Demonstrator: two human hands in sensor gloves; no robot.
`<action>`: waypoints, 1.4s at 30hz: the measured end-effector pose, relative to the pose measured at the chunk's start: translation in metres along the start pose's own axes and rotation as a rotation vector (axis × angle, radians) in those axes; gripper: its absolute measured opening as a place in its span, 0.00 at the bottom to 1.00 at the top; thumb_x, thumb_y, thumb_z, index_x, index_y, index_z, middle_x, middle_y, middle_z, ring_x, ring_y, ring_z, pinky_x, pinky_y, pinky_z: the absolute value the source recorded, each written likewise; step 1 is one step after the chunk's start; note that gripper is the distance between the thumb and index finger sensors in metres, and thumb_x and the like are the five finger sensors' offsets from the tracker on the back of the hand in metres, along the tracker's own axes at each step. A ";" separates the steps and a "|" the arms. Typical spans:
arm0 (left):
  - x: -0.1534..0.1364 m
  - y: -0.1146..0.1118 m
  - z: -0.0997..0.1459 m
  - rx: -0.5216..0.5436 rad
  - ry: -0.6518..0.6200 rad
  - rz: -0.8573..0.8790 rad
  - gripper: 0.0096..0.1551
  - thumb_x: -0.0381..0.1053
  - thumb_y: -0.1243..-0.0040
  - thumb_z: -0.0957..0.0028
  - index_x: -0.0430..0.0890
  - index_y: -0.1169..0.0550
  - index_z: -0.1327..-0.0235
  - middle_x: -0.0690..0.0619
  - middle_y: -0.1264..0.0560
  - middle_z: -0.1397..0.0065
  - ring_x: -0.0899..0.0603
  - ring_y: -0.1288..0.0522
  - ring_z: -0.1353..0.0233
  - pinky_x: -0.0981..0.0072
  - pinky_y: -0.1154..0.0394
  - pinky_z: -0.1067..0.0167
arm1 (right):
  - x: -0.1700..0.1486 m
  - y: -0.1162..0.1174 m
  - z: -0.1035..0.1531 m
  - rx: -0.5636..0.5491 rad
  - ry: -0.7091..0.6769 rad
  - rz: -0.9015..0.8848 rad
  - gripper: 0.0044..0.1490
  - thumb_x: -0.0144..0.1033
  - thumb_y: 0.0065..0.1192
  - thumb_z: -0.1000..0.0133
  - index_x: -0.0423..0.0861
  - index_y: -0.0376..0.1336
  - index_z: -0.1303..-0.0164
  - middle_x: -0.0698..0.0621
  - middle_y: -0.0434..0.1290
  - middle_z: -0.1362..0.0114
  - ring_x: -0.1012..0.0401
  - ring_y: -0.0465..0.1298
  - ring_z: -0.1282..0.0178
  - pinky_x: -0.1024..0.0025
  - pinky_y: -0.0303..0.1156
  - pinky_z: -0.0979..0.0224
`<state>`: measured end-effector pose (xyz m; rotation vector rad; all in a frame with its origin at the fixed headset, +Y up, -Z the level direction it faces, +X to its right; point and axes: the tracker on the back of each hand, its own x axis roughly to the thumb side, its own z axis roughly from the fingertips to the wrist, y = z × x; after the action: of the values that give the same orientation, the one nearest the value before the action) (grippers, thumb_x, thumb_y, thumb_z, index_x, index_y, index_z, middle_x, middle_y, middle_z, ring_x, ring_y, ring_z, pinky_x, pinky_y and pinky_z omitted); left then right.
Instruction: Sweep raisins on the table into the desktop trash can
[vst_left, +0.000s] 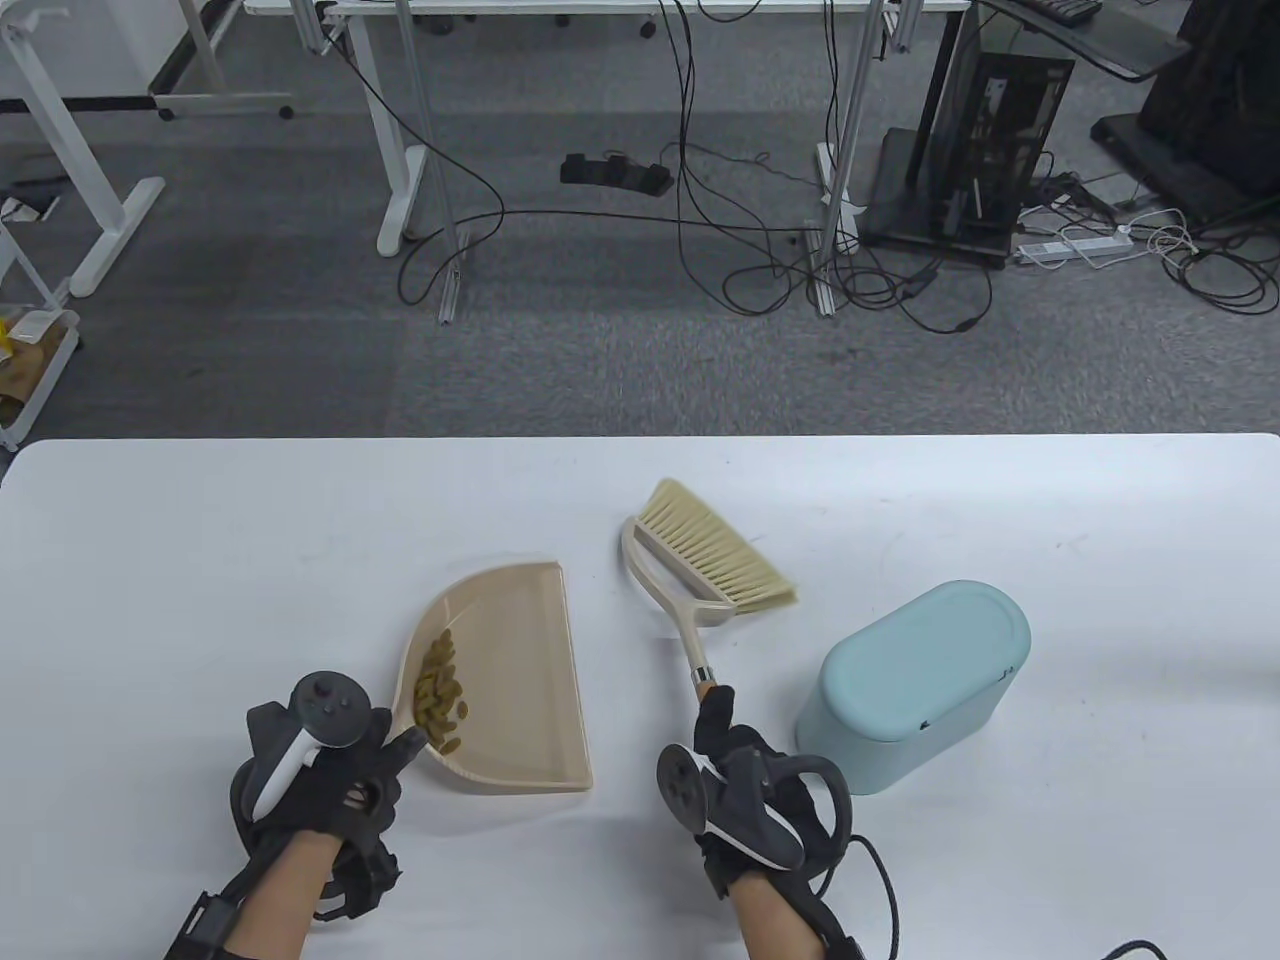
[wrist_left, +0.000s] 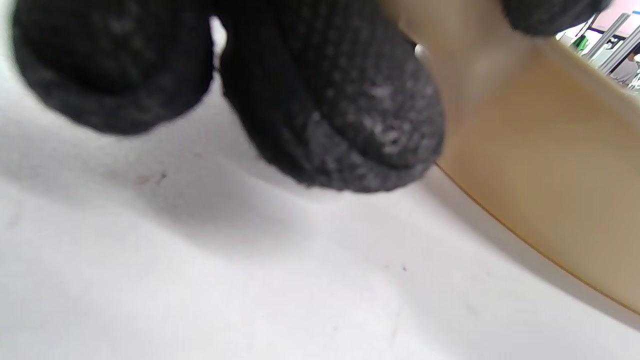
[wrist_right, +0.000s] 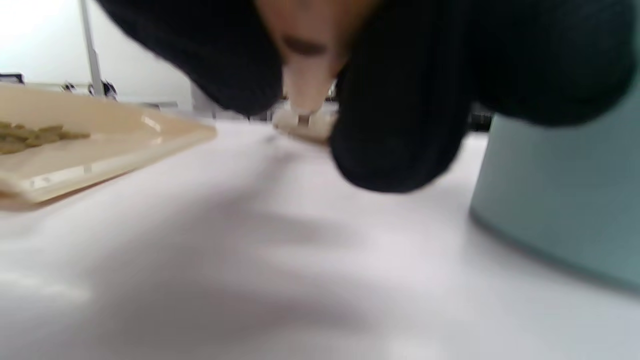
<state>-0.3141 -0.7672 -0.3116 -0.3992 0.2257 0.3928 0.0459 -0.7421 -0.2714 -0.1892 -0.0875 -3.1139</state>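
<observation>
On the white desk (vst_left: 200, 560), the left hand (vst_left: 320, 775) has its grip pinching the near edge of the beige plastic dustpan (vst_left: 510, 680), which carries the greenish raisins (vst_left: 441, 692). The right hand (vst_left: 750, 790) grips the beige hand broom (vst_left: 700, 565) by its handle. The lidded pale-blue plastic trash can (vst_left: 915, 680) stands just right of it; no writing is legible.

Black knit gloves (vst_left: 330, 790) (grey-and-white trackers (vst_left: 315, 720) strapped on), bare forearms

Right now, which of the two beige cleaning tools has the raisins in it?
The dustpan, gripped by the left hand: raisins are piled in it. The brush, held by the right hand, carries none.
</observation>
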 end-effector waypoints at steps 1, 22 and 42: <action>-0.001 0.000 0.000 0.003 -0.004 0.005 0.41 0.71 0.55 0.48 0.48 0.32 0.27 0.50 0.17 0.55 0.56 0.14 0.71 0.60 0.16 0.69 | 0.002 0.002 -0.001 0.032 -0.006 -0.024 0.48 0.38 0.66 0.46 0.31 0.51 0.21 0.31 0.76 0.42 0.53 0.84 0.66 0.54 0.80 0.56; -0.003 -0.002 0.002 0.019 -0.017 0.023 0.41 0.71 0.55 0.48 0.48 0.32 0.28 0.50 0.17 0.56 0.56 0.14 0.71 0.61 0.16 0.69 | 0.022 0.032 -0.007 0.266 -0.072 0.086 0.53 0.56 0.54 0.38 0.40 0.39 0.15 0.25 0.68 0.33 0.54 0.82 0.62 0.52 0.77 0.54; -0.004 -0.002 0.002 0.015 -0.017 0.030 0.41 0.71 0.55 0.48 0.48 0.32 0.28 0.50 0.17 0.56 0.56 0.14 0.71 0.60 0.16 0.69 | -0.138 -0.062 0.004 -0.270 0.346 -0.424 0.61 0.69 0.59 0.46 0.52 0.37 0.12 0.40 0.35 0.11 0.37 0.39 0.12 0.25 0.38 0.24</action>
<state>-0.3166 -0.7692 -0.3078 -0.3783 0.2185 0.4235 0.1820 -0.6771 -0.2873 0.4216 0.3446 -3.5059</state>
